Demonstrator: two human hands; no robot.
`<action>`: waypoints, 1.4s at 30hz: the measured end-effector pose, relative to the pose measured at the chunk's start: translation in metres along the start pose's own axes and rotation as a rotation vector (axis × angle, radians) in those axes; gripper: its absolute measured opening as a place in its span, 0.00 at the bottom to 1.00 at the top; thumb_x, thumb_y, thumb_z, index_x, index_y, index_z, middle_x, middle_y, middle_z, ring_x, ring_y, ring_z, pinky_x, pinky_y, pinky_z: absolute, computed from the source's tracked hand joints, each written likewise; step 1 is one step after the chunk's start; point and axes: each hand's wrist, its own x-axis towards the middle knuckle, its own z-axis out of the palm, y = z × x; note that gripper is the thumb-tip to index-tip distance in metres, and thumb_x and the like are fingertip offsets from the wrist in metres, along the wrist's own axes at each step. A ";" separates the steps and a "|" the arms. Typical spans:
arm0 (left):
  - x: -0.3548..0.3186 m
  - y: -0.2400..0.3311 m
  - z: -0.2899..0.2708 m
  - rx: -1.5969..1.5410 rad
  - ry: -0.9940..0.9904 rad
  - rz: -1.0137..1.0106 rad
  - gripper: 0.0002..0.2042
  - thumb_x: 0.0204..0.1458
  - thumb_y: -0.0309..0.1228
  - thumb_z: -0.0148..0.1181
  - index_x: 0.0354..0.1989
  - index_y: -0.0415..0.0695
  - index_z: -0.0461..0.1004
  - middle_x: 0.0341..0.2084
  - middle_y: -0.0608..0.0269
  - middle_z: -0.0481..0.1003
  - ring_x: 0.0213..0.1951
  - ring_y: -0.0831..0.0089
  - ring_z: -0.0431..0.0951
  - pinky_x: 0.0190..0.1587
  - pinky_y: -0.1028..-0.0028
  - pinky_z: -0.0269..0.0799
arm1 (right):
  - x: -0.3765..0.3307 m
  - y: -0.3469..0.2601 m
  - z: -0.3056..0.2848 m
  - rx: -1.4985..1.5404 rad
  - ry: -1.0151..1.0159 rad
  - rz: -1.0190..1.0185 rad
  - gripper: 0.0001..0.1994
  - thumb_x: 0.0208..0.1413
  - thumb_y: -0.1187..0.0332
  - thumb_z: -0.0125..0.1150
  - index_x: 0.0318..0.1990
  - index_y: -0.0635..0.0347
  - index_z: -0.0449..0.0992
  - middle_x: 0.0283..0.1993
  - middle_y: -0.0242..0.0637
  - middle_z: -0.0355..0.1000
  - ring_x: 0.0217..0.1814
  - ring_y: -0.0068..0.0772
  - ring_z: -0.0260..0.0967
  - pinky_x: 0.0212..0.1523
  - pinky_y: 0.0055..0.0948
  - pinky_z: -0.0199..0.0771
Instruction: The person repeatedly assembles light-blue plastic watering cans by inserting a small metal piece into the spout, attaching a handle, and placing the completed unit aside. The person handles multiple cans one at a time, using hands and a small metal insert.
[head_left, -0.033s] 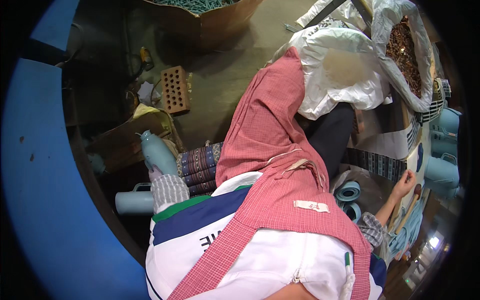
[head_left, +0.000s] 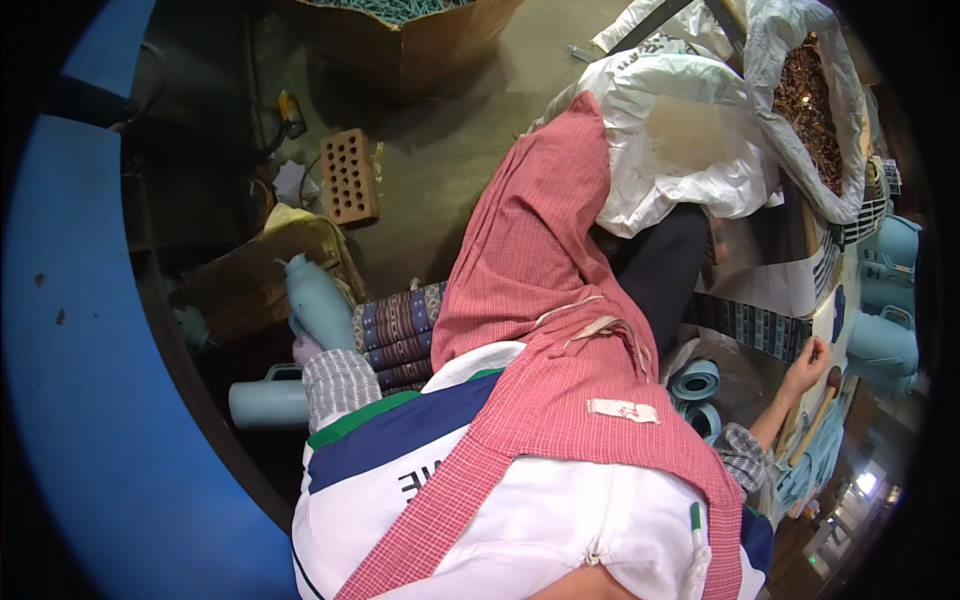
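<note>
The pale-blue jug (head_left: 324, 303) tilts against the left hand (head_left: 306, 348), whose grip I cannot tell; the right hand (head_left: 806, 365) curls its fingers, any hold unclear.

Can see black block letters (head_left: 411, 485) on the white jacket (head_left: 350, 530), upside down, cut off at the red apron strap's (head_left: 430, 520) edge. Can't really read the tiny red marks (head_left: 626, 411) on the pale label (head_left: 600, 408) near the apron bib's (head_left: 660, 443) top edge.
</note>
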 end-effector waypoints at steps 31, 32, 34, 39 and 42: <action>-0.089 0.204 -0.298 -1.285 -0.597 0.968 0.15 0.55 0.41 0.56 0.27 0.40 0.68 0.19 0.71 0.64 0.21 0.82 0.62 0.25 0.81 0.56 | -0.041 -0.225 0.116 1.059 -0.605 0.234 0.08 0.53 0.78 0.60 0.40 0.61 0.71 0.35 0.25 0.70 0.37 0.14 0.67 0.40 0.18 0.69; -0.098 0.226 -0.299 -1.381 -0.537 1.022 0.18 0.57 0.44 0.52 0.25 0.40 0.67 0.20 0.69 0.63 0.23 0.80 0.63 0.27 0.79 0.57 | -0.044 -0.229 0.115 1.167 -0.635 0.275 0.08 0.53 0.78 0.60 0.40 0.61 0.71 0.35 0.24 0.69 0.37 0.13 0.66 0.40 0.17 0.68; -0.147 0.276 -0.317 -1.529 -0.963 0.789 0.18 0.58 0.42 0.49 0.31 0.37 0.71 0.25 0.65 0.68 0.31 0.76 0.69 0.35 0.73 0.66 | -0.044 -0.237 0.103 1.223 -0.680 0.306 0.13 0.52 0.79 0.60 0.46 0.60 0.71 0.35 0.24 0.67 0.37 0.13 0.66 0.40 0.16 0.68; -0.270 0.377 -0.274 -0.987 -1.330 1.140 0.21 0.57 0.47 0.54 0.37 0.37 0.74 0.25 0.62 0.75 0.14 0.77 0.70 0.18 0.82 0.64 | -0.067 -0.246 0.091 1.297 -0.763 0.400 0.23 0.50 0.78 0.62 0.55 0.58 0.65 0.33 0.28 0.69 0.36 0.17 0.68 0.39 0.18 0.69; -0.329 0.385 -0.240 -0.712 -1.395 1.121 0.18 0.52 0.44 0.62 0.29 0.39 0.73 0.19 0.64 0.73 0.14 0.79 0.70 0.16 0.79 0.62 | -0.088 -0.246 0.100 1.270 -0.919 0.432 0.25 0.51 0.81 0.60 0.57 0.59 0.63 0.33 0.29 0.70 0.37 0.18 0.68 0.41 0.18 0.68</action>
